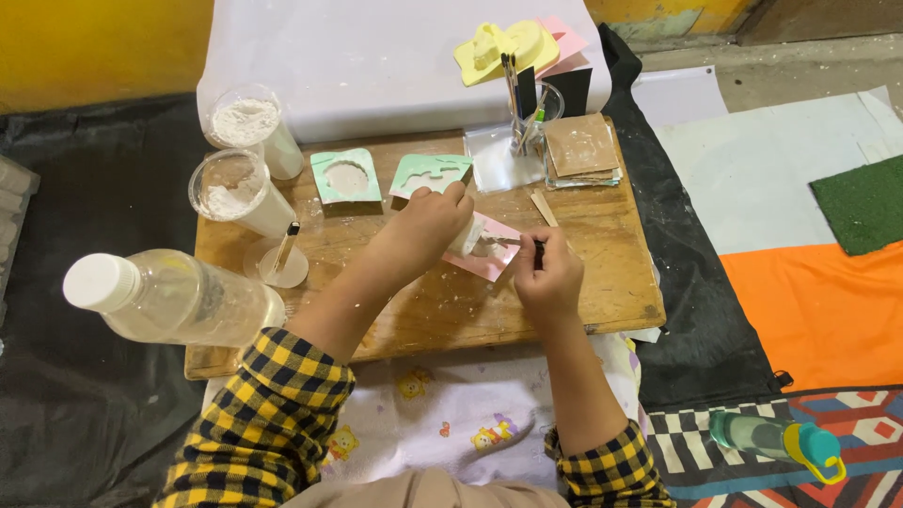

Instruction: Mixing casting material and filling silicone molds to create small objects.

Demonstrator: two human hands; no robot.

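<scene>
- Left hand: fingers closed on a small white cast piece, held over the pink mould.
- Right hand: pinched shut on a thin dark-handled tool, its tip apparently touching the piece.
- Beyond the left hand: two green moulds on the wooden tabletop.
- Left of it: powder cups.
</scene>
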